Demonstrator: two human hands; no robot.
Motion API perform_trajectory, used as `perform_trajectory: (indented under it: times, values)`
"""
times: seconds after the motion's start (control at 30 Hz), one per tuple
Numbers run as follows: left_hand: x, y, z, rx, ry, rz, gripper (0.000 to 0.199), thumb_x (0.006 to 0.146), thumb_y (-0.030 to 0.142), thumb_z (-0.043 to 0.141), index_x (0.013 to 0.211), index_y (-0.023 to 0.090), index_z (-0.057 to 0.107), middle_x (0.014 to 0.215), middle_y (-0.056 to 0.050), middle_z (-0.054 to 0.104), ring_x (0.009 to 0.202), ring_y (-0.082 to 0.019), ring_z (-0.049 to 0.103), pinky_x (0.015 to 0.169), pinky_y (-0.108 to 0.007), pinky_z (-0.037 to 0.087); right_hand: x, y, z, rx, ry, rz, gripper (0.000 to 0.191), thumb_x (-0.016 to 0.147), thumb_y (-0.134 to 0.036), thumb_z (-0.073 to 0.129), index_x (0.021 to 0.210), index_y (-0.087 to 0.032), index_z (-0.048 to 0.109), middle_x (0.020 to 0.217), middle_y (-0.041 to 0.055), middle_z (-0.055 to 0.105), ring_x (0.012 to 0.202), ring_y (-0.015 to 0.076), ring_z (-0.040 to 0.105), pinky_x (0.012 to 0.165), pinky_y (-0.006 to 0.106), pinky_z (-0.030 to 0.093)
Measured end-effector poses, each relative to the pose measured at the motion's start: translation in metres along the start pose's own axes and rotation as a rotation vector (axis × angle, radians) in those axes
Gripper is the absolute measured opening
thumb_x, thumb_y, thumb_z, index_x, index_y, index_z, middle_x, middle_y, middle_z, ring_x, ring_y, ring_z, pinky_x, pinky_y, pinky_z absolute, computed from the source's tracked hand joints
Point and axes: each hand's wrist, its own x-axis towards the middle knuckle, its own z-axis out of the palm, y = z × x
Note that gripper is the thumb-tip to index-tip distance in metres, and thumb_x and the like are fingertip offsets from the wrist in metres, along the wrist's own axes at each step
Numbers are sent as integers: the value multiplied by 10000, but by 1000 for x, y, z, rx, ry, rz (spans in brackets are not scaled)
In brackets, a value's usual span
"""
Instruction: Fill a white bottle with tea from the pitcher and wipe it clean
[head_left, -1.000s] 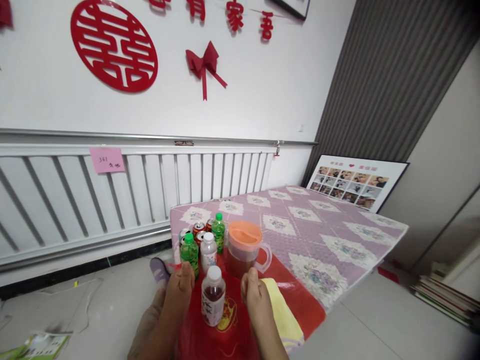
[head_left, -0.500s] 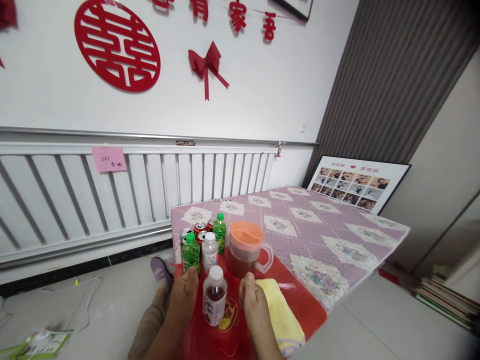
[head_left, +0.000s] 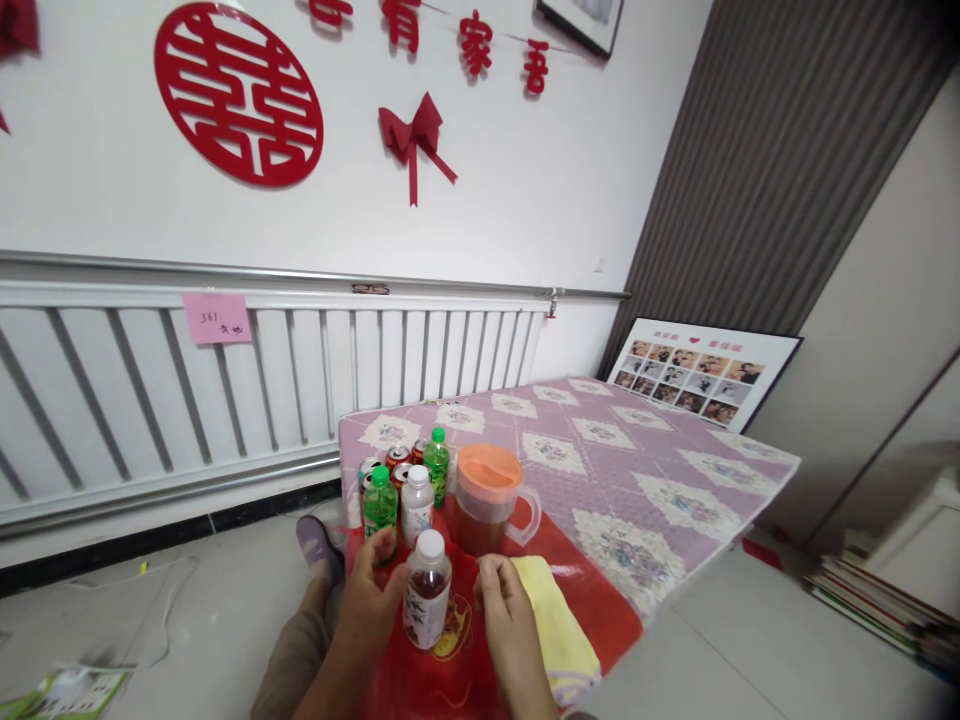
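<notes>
A clear bottle [head_left: 427, 592] with a white cap, a printed label and dark reddish liquid stands upright on the red plastic sheet [head_left: 600, 610]. My left hand [head_left: 369, 592] is just left of it, its fingers loosely bent and apart, holding nothing; I cannot tell whether the thumb touches the bottle. To the bottle's right, my right hand [head_left: 510, 610] is curled with the thumb against the fingers, and nothing shows in it. Behind that hand stands a clear pitcher [head_left: 480, 515] with an orange lid and brown liquid. A folded yellow cloth [head_left: 559, 625] lies to its right.
Behind the near bottle stand two green-capped bottles [head_left: 380, 505], a white-capped bottle [head_left: 417, 505] and several drink cans [head_left: 399, 458]. A quilted purple floral cover [head_left: 555, 450] spreads behind. A white radiator [head_left: 300, 370] lines the wall; a photo board [head_left: 697, 370] leans at the right.
My left hand has opened from a closed fist with its thumb up, its thumb now toward the bottle. My right hand's raised thumb has folded down. The bottles and pitcher stay in place.
</notes>
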Motion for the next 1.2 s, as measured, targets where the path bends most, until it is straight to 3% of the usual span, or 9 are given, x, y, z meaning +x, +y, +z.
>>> perform_trajectory:
  times: [0.07,0.17,0.33,0.43,0.57,0.73,0.83,1.0,1.2]
  values:
    - [-1,-13,7,62,-4,72,700,688,377,691,1308,118,492,1326,-191,593,1232,-333,570,1069,-509,435,-1,5,-1,27,9,17,399,845,-590,468,888,-213,592,826,43,646,768,211,606,731,311,501]
    - [-3,-33,19,143,-30,158,788,632,288,705,1348,89,446,1409,-224,518,1332,-344,487,1143,-512,358,-4,13,-4,45,39,42,395,811,-562,523,940,-202,620,900,73,689,843,231,639,787,329,519]
    - [-4,-53,31,163,-62,142,821,603,277,739,1354,124,448,1392,-208,536,1320,-361,504,1118,-525,395,-5,24,-7,57,22,52,357,815,-528,535,914,-196,624,795,44,692,742,217,649,704,320,537]
    - [-4,-56,33,149,-99,128,815,593,262,745,1347,132,462,1377,-195,556,1297,-357,529,1102,-515,421,-4,32,-5,59,26,44,344,816,-506,544,925,-191,625,778,38,691,721,211,653,693,317,543]
    - [-9,-53,37,142,-43,114,771,599,279,732,1317,133,491,1333,-177,591,1243,-346,574,1064,-489,466,1,44,-9,26,54,39,317,815,-475,561,926,-190,644,825,62,726,765,222,678,721,323,554]
    - [-14,-41,39,139,-54,72,770,640,327,715,1338,125,462,1344,-182,584,1225,-335,593,1019,-469,510,15,63,-44,-157,144,54,402,836,-497,493,996,-167,659,1002,136,742,844,262,695,774,385,555]
    - [-12,-34,37,155,-62,46,742,635,376,725,1299,133,501,1274,-168,638,1146,-339,642,962,-462,548,28,80,-73,-314,215,59,426,827,-485,493,1047,-163,665,1103,166,728,1000,307,680,898,444,526]
    - [-7,-30,32,198,-73,15,643,587,404,765,1170,188,597,1131,-109,721,1038,-340,690,884,-431,584,38,102,-99,-595,100,95,555,818,-493,518,1209,-114,626,1266,200,665,1199,356,597,1049,491,439]
    - [-6,-39,29,252,-77,6,605,594,400,761,1145,209,598,1133,-97,729,1062,-346,685,905,-429,580,35,117,-99,-820,-68,202,570,863,-402,483,1327,-79,555,1303,217,644,1181,363,625,976,478,499]
